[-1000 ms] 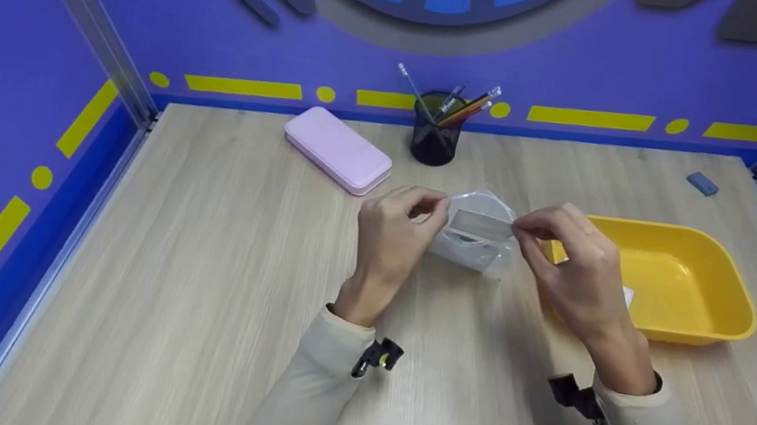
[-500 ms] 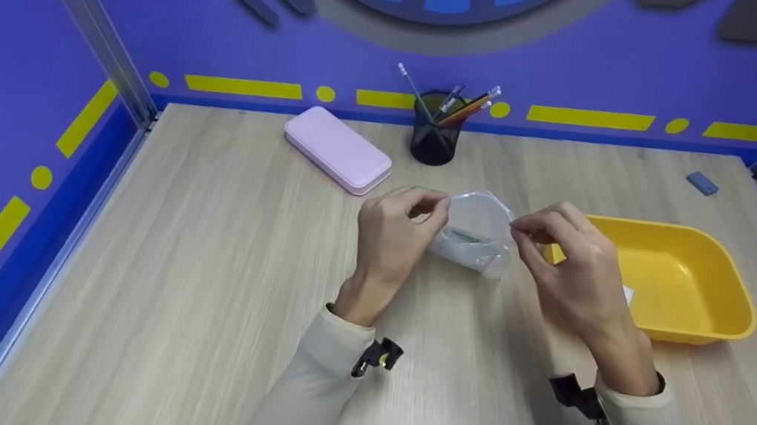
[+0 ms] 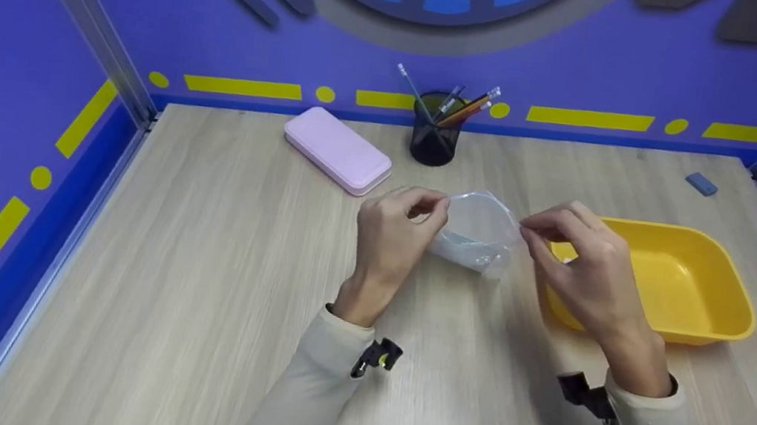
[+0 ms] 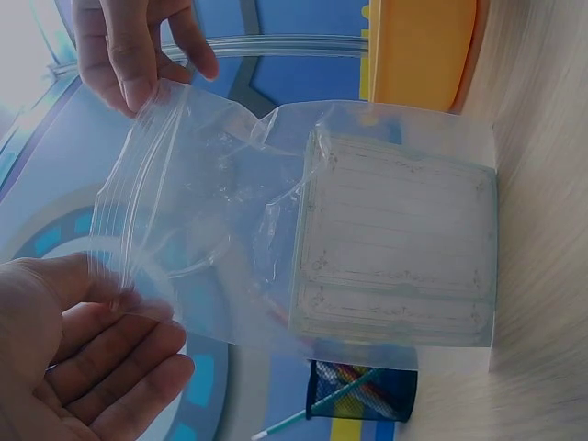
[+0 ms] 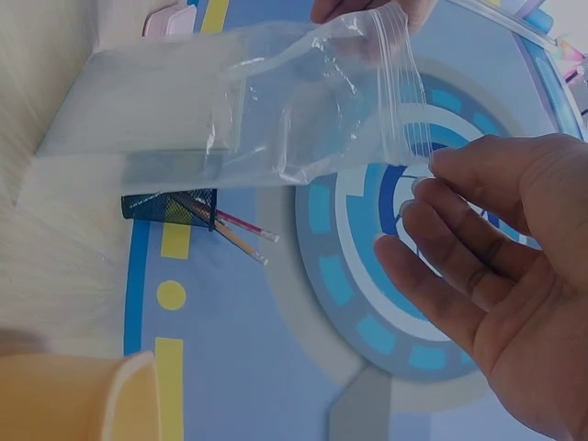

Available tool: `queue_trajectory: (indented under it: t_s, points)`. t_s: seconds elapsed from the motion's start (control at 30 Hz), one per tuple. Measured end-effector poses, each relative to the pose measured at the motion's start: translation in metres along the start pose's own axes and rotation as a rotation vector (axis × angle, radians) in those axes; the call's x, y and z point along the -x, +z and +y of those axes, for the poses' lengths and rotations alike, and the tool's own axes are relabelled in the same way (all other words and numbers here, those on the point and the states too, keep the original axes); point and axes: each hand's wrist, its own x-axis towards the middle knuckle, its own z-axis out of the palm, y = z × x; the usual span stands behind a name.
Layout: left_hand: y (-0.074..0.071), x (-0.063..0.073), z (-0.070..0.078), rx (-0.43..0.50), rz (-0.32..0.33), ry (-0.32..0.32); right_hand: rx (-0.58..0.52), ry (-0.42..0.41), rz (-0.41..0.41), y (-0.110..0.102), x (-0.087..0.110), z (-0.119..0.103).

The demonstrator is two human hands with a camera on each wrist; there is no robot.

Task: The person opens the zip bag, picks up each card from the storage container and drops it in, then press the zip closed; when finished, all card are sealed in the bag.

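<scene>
A clear zip bag (image 3: 479,216) stands upright on the table between my hands, its mouth spread. Inside, low down, are pale flat cards (image 4: 395,243) with faint printed lines, visible through the plastic in the left wrist view. My left hand (image 3: 394,234) pinches the bag's left top corner between thumb and fingers. At the right top corner, my right hand (image 3: 583,273) pinches the edge by the zip strip (image 5: 395,92) between thumb and forefinger. The other right fingers are loosely bent beside it in the right wrist view.
A yellow tray (image 3: 691,330) sits partly behind my right hand. Further back are a pink pencil case (image 3: 339,148), a black mesh pen cup (image 3: 433,146) with pencils, and a small blue block (image 3: 702,183). Blue walls bound the table.
A pale strip-like card held by my right hand at the bag's mouth has dropped inside. My right hand has since shifted slightly right along with the bag's corner; my left hand stays put.
</scene>
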Motion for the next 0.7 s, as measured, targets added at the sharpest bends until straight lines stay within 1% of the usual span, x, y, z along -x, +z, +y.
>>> queue_trajectory:
  t_s: [0.1, 0.33, 0.57, 0.7]
  points:
    - [0.000, 0.000, 0.000, 0.002, 0.003, 0.000, 0.010, 0.026, 0.002, -0.005, 0.000, 0.003]
    - [0.000, 0.000, 0.001, 0.010, 0.003, 0.003, 0.035, 0.128, 0.009, -0.019, 0.001, 0.015]
    - [0.001, 0.000, 0.000, 0.011, 0.013, 0.011, 0.042, 0.192, 0.026, -0.029, 0.003, 0.031]
    - [0.002, 0.000, -0.001, 0.007, 0.020, 0.018, 0.042, 0.227, 0.017, -0.031, 0.005, 0.038]
